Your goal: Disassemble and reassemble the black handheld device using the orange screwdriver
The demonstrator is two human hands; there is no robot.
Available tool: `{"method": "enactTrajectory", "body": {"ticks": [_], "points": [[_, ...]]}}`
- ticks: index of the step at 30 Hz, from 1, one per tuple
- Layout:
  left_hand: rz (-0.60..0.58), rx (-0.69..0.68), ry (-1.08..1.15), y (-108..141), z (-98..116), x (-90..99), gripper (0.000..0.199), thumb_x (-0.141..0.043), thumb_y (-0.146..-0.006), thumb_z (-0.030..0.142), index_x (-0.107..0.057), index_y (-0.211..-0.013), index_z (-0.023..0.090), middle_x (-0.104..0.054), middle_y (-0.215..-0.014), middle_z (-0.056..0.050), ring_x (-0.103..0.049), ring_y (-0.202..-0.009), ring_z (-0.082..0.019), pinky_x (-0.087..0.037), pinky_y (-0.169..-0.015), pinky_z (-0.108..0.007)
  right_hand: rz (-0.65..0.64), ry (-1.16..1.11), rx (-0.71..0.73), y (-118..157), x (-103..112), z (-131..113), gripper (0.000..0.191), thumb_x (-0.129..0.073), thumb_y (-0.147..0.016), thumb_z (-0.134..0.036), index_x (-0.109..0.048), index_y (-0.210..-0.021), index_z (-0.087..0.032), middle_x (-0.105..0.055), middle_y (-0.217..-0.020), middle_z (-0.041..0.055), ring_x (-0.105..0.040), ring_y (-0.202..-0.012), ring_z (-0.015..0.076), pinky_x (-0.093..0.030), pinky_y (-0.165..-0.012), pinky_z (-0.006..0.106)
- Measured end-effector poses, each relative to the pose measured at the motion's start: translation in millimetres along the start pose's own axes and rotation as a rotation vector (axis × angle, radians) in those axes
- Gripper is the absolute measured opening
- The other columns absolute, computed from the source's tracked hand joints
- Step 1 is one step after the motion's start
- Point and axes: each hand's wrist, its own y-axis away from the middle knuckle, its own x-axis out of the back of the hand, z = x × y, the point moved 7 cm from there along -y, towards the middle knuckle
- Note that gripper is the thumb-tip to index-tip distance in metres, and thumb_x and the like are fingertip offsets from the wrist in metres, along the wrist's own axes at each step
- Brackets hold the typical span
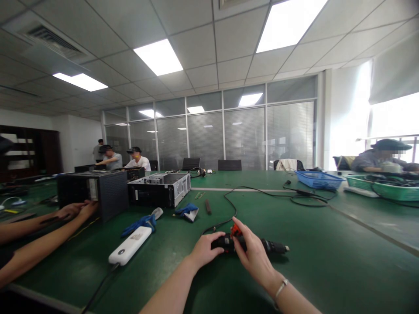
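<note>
A black corded electric screwdriver (273,247) lies sideways just above the green table, its bit end pointing right. My left hand (205,252) is closed round its rear end, where the cord comes out. Across the tool's middle is my right hand (253,253), with an orange-red piece (235,231) between thumb and index finger. Whether that piece is part of the screwdriver I cannot tell. The right palm hides much of the tool's body.
A white power strip (130,245) and blue gloves (139,224) lie left. A co-worker's hands (77,210) reach into a black computer case (113,194). Beyond stands an open computer case (160,188). Blue (319,179) and green baskets (386,188) stand right; a black cable (258,189) crosses the table.
</note>
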Motion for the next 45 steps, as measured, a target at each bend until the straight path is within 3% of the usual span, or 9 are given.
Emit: {"method": "enactTrajectory", "body": {"ticks": [6, 10, 19, 30, 36, 41, 45], "points": [[0.018, 0.014, -0.018, -2.0, -6.7, -0.5, 0.066, -0.073, -0.069, 0.024, -0.053, -0.132, 0.025, -0.057, -0.133, -0.003, -0.053, -0.122, -0.025, -0.036, -0.109, -0.036, -0.017, 0.019, -0.044, 0.3, -3.7, 5.2, 0.048, -0.043, -0.094, -0.022, -0.034, -0.141, -0.026, -0.06, -0.108, 0.0083, -0.062, -0.09, 0.0203, -0.055, -0.077, 0.034], [0.017, 0.02, -0.03, -2.8, -7.8, -1.1, 0.061, -0.073, -0.07, 0.027, -0.056, -0.129, 0.023, -0.06, -0.13, -0.005, -0.056, -0.119, -0.025, -0.038, -0.107, -0.036, 0.011, -0.013, -0.055, 2.0, -1.4, 10.5, 0.049, -0.043, -0.094, -0.023, -0.032, -0.142, -0.025, -0.062, -0.11, 0.0079, -0.062, -0.096, 0.0199, -0.054, -0.083, 0.035], [0.016, 0.004, -0.032, -2.7, 3.0, 1.5, 0.045, -0.073, -0.07, 0.023, -0.063, -0.114, 0.024, -0.069, -0.113, -0.002, -0.062, -0.105, -0.024, -0.044, -0.094, -0.031, 0.29, 0.003, -0.144, 3.9, 20.5, 32.6, 0.054, -0.05, -0.092, -0.034, -0.034, -0.142, -0.021, -0.063, -0.112, 0.0104, -0.063, -0.096, 0.0216, -0.054, -0.086, 0.039], [0.039, -0.005, -0.048, -1.6, 15.2, 6.7, 0.036, -0.074, -0.066, 0.021, -0.066, -0.101, 0.022, -0.07, -0.096, 0.001, -0.063, -0.092, -0.022, -0.045, -0.082, -0.026, 0.169, 0.001, -0.119, 5.9, 3.9, 30.6, 0.048, -0.047, -0.093, -0.029, -0.037, -0.14, -0.023, -0.064, -0.111, 0.0093, -0.063, -0.097, 0.022, -0.054, -0.086, 0.039], [0.02, 0.009, -0.025, -1.9, 14.2, 4.7, 0.038, -0.071, -0.069, 0.02, -0.066, -0.106, 0.023, -0.07, -0.101, 0.0, -0.063, -0.096, -0.022, -0.045, -0.087, -0.028, 0.049, -0.047, -0.114, -0.8, -3.3, 19.6, 0.056, -0.034, -0.094, -0.019, -0.021, -0.148, -0.025, -0.056, -0.127, 0.0094, -0.059, -0.111, 0.0192, -0.05, -0.095, 0.037], [0.021, 0.024, -0.006, -1.9, 11.2, 3.9, 0.039, -0.071, -0.069, 0.021, -0.066, -0.108, 0.022, -0.07, -0.102, 0.001, -0.063, -0.094, -0.022, -0.045, -0.088, -0.029, 0.002, -0.022, -0.125, -9.3, -6.5, 15.5, 0.051, -0.037, -0.091, -0.017, -0.036, -0.141, -0.027, -0.053, -0.126, 0.0097, -0.061, -0.104, 0.0189, -0.054, -0.087, 0.034], [0.022, 0.014, -0.015, -1.2, 13.5, 4.8, 0.036, -0.071, -0.07, 0.024, -0.066, -0.106, 0.021, -0.07, -0.098, 0.001, -0.063, -0.091, -0.022, -0.046, -0.083, -0.028, -0.029, -0.085, -0.078, -10.3, -9.7, 9.1, 0.067, -0.038, -0.08, -0.006, -0.03, -0.143, -0.026, -0.052, -0.124, 0.009, -0.06, -0.102, 0.0178, -0.054, -0.088, 0.035]]}}
